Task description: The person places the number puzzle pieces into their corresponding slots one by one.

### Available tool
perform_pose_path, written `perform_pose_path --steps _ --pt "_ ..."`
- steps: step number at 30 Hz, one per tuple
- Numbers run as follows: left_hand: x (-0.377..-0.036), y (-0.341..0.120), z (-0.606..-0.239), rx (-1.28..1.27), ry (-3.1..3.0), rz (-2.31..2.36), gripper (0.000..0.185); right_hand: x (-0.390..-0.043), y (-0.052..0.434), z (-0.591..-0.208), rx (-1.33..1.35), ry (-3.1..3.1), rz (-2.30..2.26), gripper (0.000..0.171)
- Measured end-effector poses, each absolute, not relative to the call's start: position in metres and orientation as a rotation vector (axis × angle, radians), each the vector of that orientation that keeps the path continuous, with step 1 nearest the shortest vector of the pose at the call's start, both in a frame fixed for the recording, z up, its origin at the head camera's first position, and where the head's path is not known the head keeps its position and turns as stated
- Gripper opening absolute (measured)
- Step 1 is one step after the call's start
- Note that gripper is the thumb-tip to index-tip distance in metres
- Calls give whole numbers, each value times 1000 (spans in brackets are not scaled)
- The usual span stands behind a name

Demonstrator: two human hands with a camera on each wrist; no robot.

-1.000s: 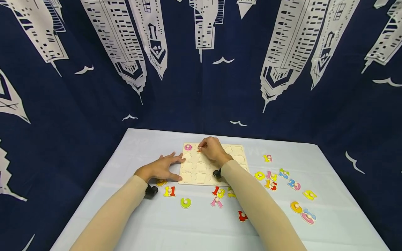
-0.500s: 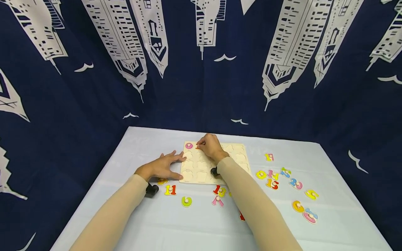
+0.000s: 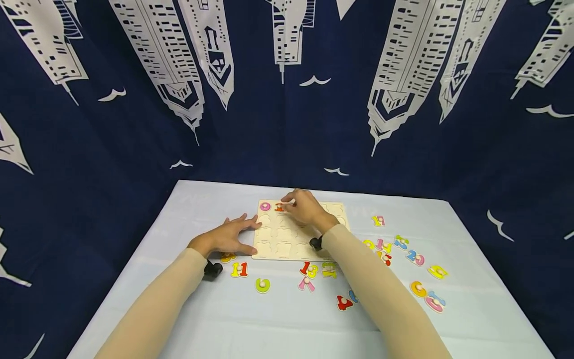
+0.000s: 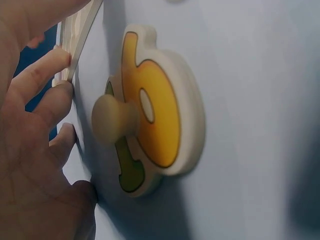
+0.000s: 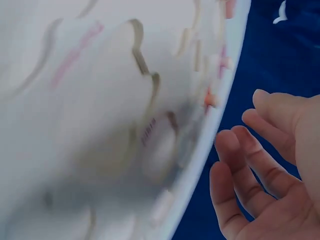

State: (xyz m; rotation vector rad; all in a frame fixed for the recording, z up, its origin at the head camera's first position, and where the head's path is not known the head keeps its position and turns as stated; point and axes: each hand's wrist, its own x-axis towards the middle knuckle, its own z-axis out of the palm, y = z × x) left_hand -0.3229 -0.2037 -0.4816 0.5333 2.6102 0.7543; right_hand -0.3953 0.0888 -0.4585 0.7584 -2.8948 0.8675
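Observation:
A wooden puzzle board [image 3: 287,242] with number-shaped cutouts lies mid-table. In its top row sit a pink 0 [image 3: 265,206] and a red piece [image 3: 279,207]. My right hand [image 3: 292,203] hovers just right of the red piece, and in the right wrist view the right hand [image 5: 260,165] has loose, straight fingers that hold nothing above the board [image 5: 100,125]. My left hand [image 3: 233,233] lies flat with its fingers against the board's left edge. The left wrist view shows my left hand's fingers [image 4: 47,95] at the board's edge [image 4: 80,40], beside a yellow-and-green knobbed number [image 4: 160,120].
Loose number pieces lie on the white table [image 3: 202,319]: an 11 [image 3: 239,269], a green piece [image 3: 262,285], a 13 [image 3: 309,269], a pink 7 [image 3: 306,284], a red 4 [image 3: 344,302], a 17 [image 3: 378,220] and several more at the right. A dark blue curtain [image 3: 89,149] surrounds the table.
The right hand has let go of the red piece, which now shows in the top row beside the pink 0. The hand has drawn slightly right. The left hand stays put.

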Motion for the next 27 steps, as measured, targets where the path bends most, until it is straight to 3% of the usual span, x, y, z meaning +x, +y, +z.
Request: perform_pose_path --steps 12,27 --pt "-320 -204 -484 546 2606 790 90 -330 163 -431 1003 -2725 805 21" --pt "-322 -205 -485 530 2599 801 90 -238 272 -455 1206 -2991 1098 19"
